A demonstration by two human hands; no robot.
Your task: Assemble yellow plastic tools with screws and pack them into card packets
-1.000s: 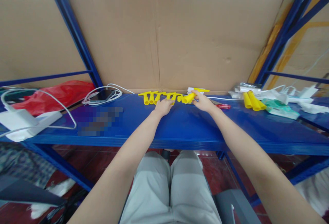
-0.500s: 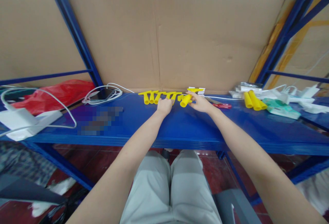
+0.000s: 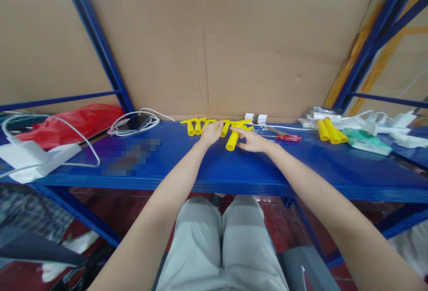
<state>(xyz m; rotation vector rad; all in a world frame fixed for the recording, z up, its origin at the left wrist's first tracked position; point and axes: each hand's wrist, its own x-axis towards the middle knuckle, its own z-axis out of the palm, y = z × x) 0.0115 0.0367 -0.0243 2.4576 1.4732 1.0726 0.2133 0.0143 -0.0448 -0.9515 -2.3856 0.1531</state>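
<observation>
Several yellow T-shaped pieces with hollow tube ends stand side by side in a row at the back of the blue shelf, one of them a yellow T-shaped piece [image 3: 191,129] at the left end. My left hand [image 3: 210,134] reaches over the middle of this row, fingers stretched out and touching the pieces, partly covering them. My right hand [image 3: 251,141] grips another yellow T-shaped tube piece [image 3: 232,141] from its right side. Its open tube end points towards me, in front of the row's right end. Behind it, more yellow parts overlap and are hard to separate.
Behind my right hand lie small white parts [image 3: 256,117] and a red-handled screwdriver [image 3: 289,138]. To the right are yellow tubes [image 3: 331,131] and a green packet [image 3: 367,141]. A coiled white cable [image 3: 133,124] and a red bag [image 3: 72,124] lie left. Cardboard [image 3: 234,50] closes the back.
My right hand has brought its yellow piece left and down, towards me, uncovering the small white parts. My left hand has shifted slightly left and its fingers have stretched out over the row.
</observation>
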